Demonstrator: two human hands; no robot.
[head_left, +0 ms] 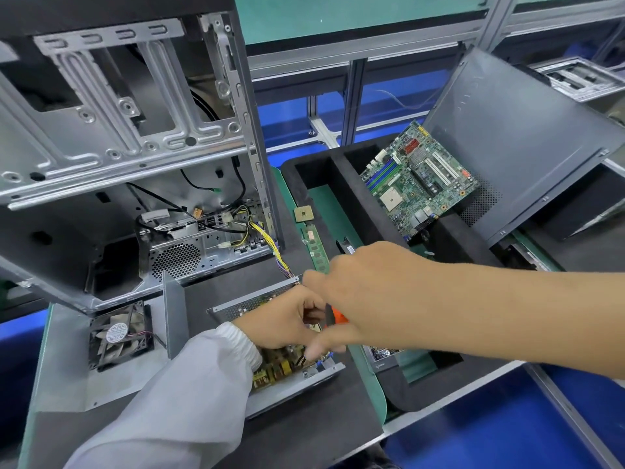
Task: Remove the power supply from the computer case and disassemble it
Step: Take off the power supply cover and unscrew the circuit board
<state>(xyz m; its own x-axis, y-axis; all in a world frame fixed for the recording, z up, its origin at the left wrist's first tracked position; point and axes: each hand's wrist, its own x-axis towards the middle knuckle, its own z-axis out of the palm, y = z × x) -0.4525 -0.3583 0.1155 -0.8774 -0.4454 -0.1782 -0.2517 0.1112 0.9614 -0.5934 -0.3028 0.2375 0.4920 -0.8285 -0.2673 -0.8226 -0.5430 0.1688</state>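
The opened power supply (291,377) lies on the dark mat in front of me, its yellow-brown circuit board exposed inside the metal tray. My left hand (284,323), in a white sleeve, reaches into it with curled fingers, pinching something small that I cannot make out. My right hand (358,289) hovers over the same spot and grips an orange-handled screwdriver (336,316), mostly hidden under the palm. A yellow and black cable bundle (270,242) runs from the supply back into the empty computer case (118,147) standing at the left. The supply's cover with its fan (118,333) lies at the lower left.
A black foam tray (338,184) at the right holds a motherboard (419,177). A RAM stick (314,245) and a CPU chip (303,213) lie beside it. A grey side panel (524,137) leans at the far right. The bench edge drops to blue flooring.
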